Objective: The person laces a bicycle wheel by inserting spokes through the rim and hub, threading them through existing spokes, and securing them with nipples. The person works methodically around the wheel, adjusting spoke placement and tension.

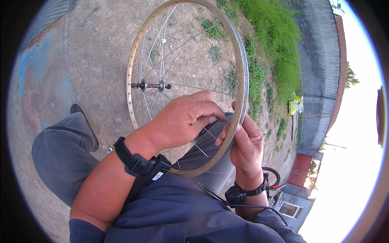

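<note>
A bare bicycle wheel rim (242, 69) with no tyre stands tilted over my lap. Thin metal spokes run from its hub (152, 86) to the rim, which is worn and brownish on its side. My left hand (182, 117) reaches across the spokes, and its thumb and forefinger pinch a spoke end close to the rim's inner edge. My right hand (247, 143) grips the rim from the outer side, thumb on the rim and fingers curled round it, beside the left fingertips. Whatever tiny part sits between the fingertips is too small to make out.
Loose spokes (108, 97) lie on the dirt ground, and a wrench (88, 18) is at the far left. A rusty blue-painted metal sheet (44, 77) lies left. Weeds (271, 44) and a concrete wall (320, 56) line the right. Behind my right arm stands a bicycle (271, 178).
</note>
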Motion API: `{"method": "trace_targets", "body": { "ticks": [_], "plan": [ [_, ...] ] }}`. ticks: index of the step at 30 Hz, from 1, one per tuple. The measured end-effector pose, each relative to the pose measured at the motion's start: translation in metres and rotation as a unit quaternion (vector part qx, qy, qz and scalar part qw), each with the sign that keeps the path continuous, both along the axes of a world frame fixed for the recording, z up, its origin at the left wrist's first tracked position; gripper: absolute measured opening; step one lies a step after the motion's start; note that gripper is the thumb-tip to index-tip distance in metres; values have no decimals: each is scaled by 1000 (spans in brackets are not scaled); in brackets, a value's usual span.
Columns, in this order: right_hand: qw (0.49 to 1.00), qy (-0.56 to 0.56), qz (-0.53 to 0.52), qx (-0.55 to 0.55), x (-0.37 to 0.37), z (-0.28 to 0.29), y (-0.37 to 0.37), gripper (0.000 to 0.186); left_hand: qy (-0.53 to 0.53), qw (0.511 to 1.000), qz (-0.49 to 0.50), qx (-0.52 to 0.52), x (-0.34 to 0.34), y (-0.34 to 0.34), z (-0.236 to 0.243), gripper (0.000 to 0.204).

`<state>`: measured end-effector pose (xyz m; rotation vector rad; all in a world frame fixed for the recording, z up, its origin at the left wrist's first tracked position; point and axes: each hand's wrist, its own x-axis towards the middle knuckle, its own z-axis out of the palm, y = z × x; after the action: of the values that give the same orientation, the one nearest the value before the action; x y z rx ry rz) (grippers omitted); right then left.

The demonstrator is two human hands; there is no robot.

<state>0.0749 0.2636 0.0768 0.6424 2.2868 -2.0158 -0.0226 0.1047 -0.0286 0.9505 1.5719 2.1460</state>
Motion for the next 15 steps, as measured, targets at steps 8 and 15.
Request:
{"method": "trace_targets", "body": {
  "ticks": [8,15],
  "plan": [
    [1000,4,-3,-2,0,0,-1,53,-7,1000,-3,-2,1,0,0,21],
    [1000,7,8,-4,0,0,0,52,-5,1000,-1,2,0,0,1,21]
  ]
}}
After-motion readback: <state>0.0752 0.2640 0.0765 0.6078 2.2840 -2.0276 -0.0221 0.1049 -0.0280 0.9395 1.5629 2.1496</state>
